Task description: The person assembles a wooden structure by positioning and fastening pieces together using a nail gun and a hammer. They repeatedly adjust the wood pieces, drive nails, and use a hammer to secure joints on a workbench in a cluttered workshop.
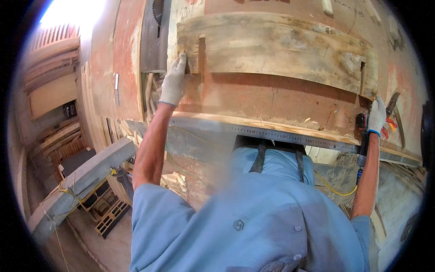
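Note:
A wide, stained wooden board (272, 50) lies across the reddish workbench (272, 93). It has one narrow slot near each end. At its left end, my left hand (173, 84), in a pale knitted glove, grips the edge with the fingers pointing away from me. My right hand (377, 115), gloved too, holds the near right corner; part of its fingers is hidden. Between the board and my body, a long metal ruler (272, 133) runs along the bench's front edge beside a light wooden strip (253, 123). Just below my right hand is a dark air tool (362, 154).
Right of my right hand lie pincers (392, 103) and a red-handled tool (389, 123). A toothed saw blade (157, 16) shows at the upper left. A yellow hose (335, 191) hangs below the bench. Stacked timber (52, 68) and a grey beam (86, 181) stand left.

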`<state>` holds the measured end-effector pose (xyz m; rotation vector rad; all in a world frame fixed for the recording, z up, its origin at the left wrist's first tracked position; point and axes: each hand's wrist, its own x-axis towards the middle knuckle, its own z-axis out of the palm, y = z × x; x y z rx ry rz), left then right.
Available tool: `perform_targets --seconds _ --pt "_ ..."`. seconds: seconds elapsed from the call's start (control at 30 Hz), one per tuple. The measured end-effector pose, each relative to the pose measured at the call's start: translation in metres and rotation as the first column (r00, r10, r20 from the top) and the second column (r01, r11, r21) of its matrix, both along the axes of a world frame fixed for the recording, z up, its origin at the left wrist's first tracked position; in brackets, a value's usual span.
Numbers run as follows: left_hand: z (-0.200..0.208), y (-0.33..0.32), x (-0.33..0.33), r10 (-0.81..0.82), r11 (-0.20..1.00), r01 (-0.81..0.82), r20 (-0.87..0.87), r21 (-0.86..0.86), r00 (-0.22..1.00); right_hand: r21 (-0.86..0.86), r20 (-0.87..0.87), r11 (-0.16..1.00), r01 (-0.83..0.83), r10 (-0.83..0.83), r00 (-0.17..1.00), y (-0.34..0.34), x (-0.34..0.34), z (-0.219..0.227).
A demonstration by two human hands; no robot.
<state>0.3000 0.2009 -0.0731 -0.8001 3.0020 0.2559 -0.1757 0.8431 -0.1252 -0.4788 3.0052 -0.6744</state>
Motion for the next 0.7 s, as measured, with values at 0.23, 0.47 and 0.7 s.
perform_targets --seconds 0.23,0.47,0.7 --pt "0.04 0.011 -0.032 0.056 0.957 -0.078 0.084 0.281 0.995 0.29 -0.046 0.957 -0.001 0.015 0.999 -0.024 0.01 0.035" --pt "0.014 -0.008 -0.046 0.322 0.919 -0.309 -0.015 0.245 0.947 0.314 0.13 0.937 0.153 -0.202 0.971 -0.133 0.033 0.09" --pt "-0.005 0.023 -0.077 0.359 0.932 -0.359 -0.01 -0.047 0.933 0.416 0.117 0.892 0.176 -0.244 0.963 -0.133 0.025 0.064"
